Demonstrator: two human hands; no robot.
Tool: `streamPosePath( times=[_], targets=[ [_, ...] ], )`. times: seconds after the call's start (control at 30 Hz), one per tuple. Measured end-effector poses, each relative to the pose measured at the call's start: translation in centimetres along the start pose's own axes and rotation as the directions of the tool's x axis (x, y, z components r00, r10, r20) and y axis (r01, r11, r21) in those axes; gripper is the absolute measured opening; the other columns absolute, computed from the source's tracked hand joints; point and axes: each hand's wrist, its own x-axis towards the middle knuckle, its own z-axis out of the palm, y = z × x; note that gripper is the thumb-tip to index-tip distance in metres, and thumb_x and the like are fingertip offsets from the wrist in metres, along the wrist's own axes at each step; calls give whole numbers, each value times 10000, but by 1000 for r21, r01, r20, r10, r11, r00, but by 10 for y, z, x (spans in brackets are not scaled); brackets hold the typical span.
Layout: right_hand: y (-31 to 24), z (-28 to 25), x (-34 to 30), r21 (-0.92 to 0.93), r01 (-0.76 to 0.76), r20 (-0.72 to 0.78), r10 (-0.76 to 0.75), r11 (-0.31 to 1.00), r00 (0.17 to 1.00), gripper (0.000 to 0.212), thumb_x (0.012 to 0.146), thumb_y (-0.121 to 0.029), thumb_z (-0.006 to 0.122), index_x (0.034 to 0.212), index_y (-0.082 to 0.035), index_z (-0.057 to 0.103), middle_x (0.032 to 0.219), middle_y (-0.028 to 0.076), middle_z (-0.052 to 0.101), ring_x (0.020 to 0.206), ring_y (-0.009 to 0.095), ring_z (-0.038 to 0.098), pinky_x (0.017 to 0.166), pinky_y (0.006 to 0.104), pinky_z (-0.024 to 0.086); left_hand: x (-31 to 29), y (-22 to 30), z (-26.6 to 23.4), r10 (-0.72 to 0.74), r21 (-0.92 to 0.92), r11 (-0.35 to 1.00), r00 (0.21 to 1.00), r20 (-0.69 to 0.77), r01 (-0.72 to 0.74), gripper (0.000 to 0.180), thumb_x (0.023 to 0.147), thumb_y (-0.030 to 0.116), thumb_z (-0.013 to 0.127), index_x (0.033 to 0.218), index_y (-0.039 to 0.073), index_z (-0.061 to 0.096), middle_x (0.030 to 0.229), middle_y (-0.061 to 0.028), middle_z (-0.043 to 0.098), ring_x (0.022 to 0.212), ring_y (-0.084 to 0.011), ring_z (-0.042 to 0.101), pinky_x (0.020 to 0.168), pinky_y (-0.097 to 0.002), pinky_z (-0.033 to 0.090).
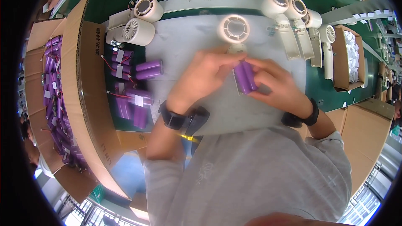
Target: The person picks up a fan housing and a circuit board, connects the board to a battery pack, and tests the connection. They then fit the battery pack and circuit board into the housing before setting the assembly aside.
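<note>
In front of my chest I hold a cream handheld fan (233,29), its round head pointing away from me. A purple two-cell battery pack (245,77) lies over its handle, the cells side by side. My left hand (207,71) is closed at the handle's upper part, fingertips at the top end of the pack. My right hand (274,80) grips the pack from the right, thumb and fingers along its side. The fingers hide much of the handle, so I cannot tell whether the pack sits inside it.
Purple battery packs (138,98) with red wires lie at the left, beside a tall cardboard box (93,58) full of more. Cream fan parts (140,31) stand far left. Several opened fans (289,37) lie far right, near a small box (342,73) of white pieces. A pale mat (176,33) covers the green table.
</note>
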Motion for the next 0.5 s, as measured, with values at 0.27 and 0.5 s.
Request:
streamPosePath(
  times=[0.27,0.5],
  targets=[
    [-2,2,3,-9,5,24,-4,1000,1000,383,592,-59,847,793,-50,522,1211,129,545,913,258,605,719,374,566,0,1,2,-11,-3,1000,1000,-19,11,301,824,-14,666,1110,72,702,864,-196,645,724,-340,645,645,-361,507],
    [-5,2,10,-43,-86,54,89,995,995,462,596,-88,855,945,-63,554,1179,98,546,940,268,610,746,358,558,1,-3,2,-33,-68,997,999,-1,33,386,789,23,751,1164,100,696,910,-129,687,690,-218,643,633,-302,507]
  ],
)
